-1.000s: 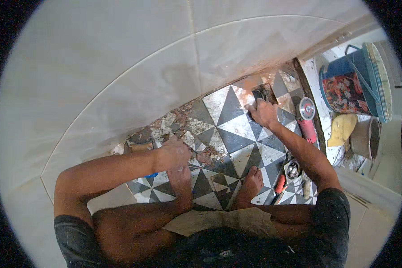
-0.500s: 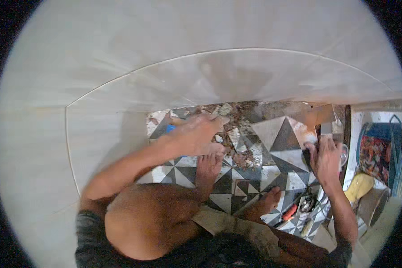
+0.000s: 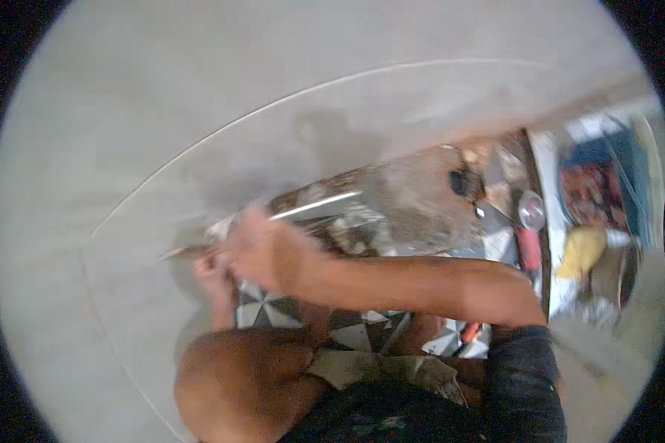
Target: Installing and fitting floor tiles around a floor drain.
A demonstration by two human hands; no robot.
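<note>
My right forearm crosses leftward in front of me. Motion smears my right hand point(image 3: 262, 247), so its fingers do not show clearly. Just left of it, my left hand point(image 3: 216, 277) has its fingers curled on a thin flat piece point(image 3: 181, 253) that looks like a floor tile seen nearly edge-on. A bright straight edge point(image 3: 318, 205) runs out to the right from behind my right hand; I cannot tell whether it belongs to the same piece. Beyond the forearm lies a bare, grey, rough patch point(image 3: 421, 199) of floor with rubble point(image 3: 358, 229) at its left.
Black-and-white patterned tiles point(image 3: 266, 310) lie around my feet. Along the right stand a clear round container point(image 3: 530, 210), a red object point(image 3: 528, 247), a yellow piece point(image 3: 582, 251) and a blue container point(image 3: 624, 177). A pale wall point(image 3: 332, 103) rises ahead and at left.
My right hand has swung from the far right across to the left, beside my left hand, which has moved left and nearer. The large patterned tile has left its place, baring the grey patch.
</note>
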